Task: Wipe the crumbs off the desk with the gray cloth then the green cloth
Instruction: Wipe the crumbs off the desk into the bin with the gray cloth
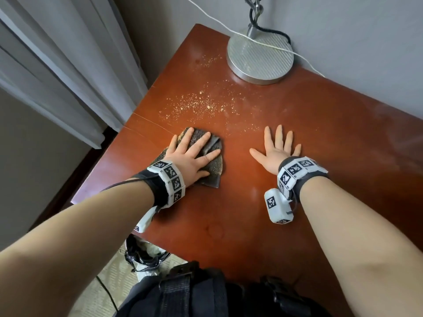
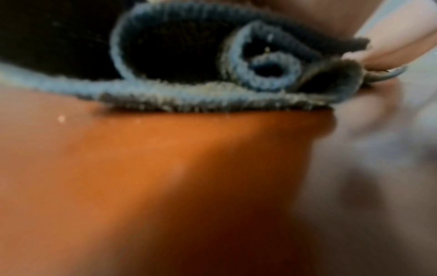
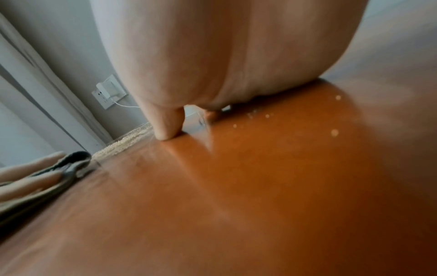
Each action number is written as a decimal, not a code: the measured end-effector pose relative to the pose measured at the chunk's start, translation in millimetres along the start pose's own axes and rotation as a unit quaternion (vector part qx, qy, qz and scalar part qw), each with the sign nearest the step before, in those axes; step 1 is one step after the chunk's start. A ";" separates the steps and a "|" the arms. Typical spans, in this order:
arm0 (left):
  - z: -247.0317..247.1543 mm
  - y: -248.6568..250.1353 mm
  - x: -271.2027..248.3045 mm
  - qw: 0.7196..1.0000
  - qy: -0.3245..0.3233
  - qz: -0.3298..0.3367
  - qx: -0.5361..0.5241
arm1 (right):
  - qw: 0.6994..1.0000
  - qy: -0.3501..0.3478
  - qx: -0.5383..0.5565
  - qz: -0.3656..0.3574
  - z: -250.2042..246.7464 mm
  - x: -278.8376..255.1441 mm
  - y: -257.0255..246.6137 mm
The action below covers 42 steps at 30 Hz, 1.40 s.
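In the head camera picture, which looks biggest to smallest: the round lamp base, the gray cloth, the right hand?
1. Lamp base
2. Gray cloth, partly hidden under the left hand, so only probably second
3. Right hand, close to the cloth in apparent size

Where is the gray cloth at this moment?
In the head view, the gray cloth lies on the desk near its left edge, under the flat left hand, just short of the crumbs.

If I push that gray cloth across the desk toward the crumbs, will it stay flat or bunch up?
Probably bunches: the gray cloth already lies crumpled under the left hand, with rolled folds in the left wrist view. It looks soft and floppy. The desk looks glossy, so it should slide easily; flat, spread fingers likely help.
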State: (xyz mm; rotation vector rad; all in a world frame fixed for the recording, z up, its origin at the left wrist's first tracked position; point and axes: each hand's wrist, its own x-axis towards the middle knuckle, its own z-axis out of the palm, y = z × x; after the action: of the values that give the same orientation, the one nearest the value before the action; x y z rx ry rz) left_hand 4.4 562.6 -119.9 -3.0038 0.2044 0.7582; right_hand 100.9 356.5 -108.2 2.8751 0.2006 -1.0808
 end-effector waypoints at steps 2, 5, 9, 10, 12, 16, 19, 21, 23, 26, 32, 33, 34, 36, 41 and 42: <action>-2.4 -7.3 9.4 0.998 0.024 -0.043 -0.023 | 1.000 -0.005 -0.004 -0.001 -0.3 0.4 0.5; -7.1 -40.5 24.2 0.986 0.043 -0.139 -0.079 | 1.000 -0.008 -0.008 -0.002 -0.5 1.7 0.8; -15.9 -108.9 32.0 0.944 0.031 -0.269 -0.189 | 1.000 -0.012 -0.010 -0.003 -2.1 3.0 1.3; -19.0 -117.1 29.3 0.934 0.048 -0.277 -0.220 | 1.000 -0.013 -0.010 -0.002 -2.5 2.9 1.0; -28.4 -119.0 23.3 0.918 0.117 -0.263 -0.274 | 1.000 -0.016 -0.010 0.000 -3.1 2.9 -0.1; -41.7 -76.8 21.4 0.924 0.262 -0.093 -0.264 | 1.000 -0.016 -0.012 -0.003 -3.2 2.7 0.1; -33.0 -13.3 36.4 0.969 0.151 0.065 -0.186 | 1.000 -0.014 -0.008 -0.005 -2.9 1.8 0.0; -24.3 13.0 48.1 0.995 -0.030 0.035 -0.089 | 1.000 -0.013 0.000 -0.007 -2.5 1.6 0.7; -24.6 5.7 60.0 0.998 -0.038 0.017 -0.036 | 1.000 -0.014 0.002 -0.010 -3.0 2.2 1.4; -33.8 -53.0 68.1 0.984 0.009 -0.116 -0.135 | 1.000 -0.017 0.003 -0.009 -3.5 2.1 2.1; -30.8 -142.2 43.1 0.918 0.102 -0.268 -0.275 | 1.000 -0.019 0.003 -0.004 -4.1 4.1 1.5; -30.3 -140.3 40.4 0.916 0.118 -0.259 -0.284 | 1.000 -0.021 0.002 -0.003 -4.0 3.9 1.2; -33.6 -132.4 38.4 0.919 0.140 -0.234 -0.284 | 1.000 -0.023 0.003 -0.003 -3.6 3.8 0.8; -43.5 -107.0 38.9 0.926 0.175 -0.161 -0.292 | 1.000 -0.021 0.000 -0.002 -3.2 3.1 0.1; -54.6 -32.7 50.3 0.983 0.019 -0.051 -0.178 | 1.000 -0.022 -0.004 0.001 -5.3 0.9 -1.5; -50.7 -28.7 52.9 0.990 -0.002 -0.053 -0.134 | 1.000 -0.024 -0.003 0.001 -5.4 0.8 -1.6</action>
State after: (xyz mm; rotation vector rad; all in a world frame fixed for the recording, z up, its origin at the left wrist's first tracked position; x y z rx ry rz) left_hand 78.3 581.3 -100.3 -3.2294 -0.0625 0.8428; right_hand 104.9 358.7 -104.7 2.8395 0.1992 -1.1447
